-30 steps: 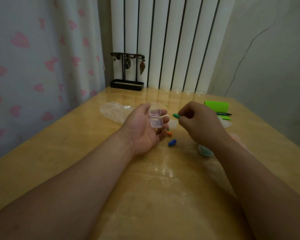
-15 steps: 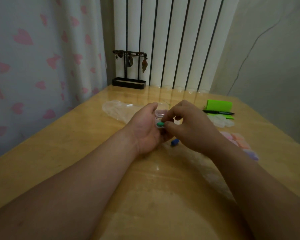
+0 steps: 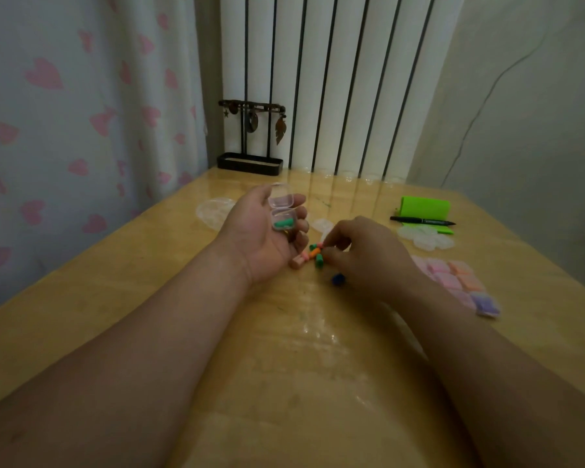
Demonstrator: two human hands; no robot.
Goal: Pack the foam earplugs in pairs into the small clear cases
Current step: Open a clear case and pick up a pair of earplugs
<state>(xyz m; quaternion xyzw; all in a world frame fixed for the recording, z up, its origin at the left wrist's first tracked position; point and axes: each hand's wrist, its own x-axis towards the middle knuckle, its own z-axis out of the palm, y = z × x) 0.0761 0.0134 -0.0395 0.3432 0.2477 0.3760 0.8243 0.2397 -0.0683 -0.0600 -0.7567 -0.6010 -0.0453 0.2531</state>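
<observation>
A case (image 3: 282, 211) lies in the left hand (image 3: 257, 241), an earplug (image 3: 282, 224) in it. Loose earplugs (image 3: 313, 256) lie on the table (image 3: 149, 282) between it and the right hand (image 3: 368, 258).

green earplug (image 3: 282, 224) now in case (image 3: 282, 201), right hand (image 3: 368, 256) — down at loose earplugs (image 3: 315, 257)

we reach forward with both arms, nearly meeting.
left grip (image 3: 264, 238) lies palm up, fingers curled round a clear case (image 3: 282, 214); right grip (image 3: 362, 255) palm down, fingertips bunched low, hold unclear.
</observation>
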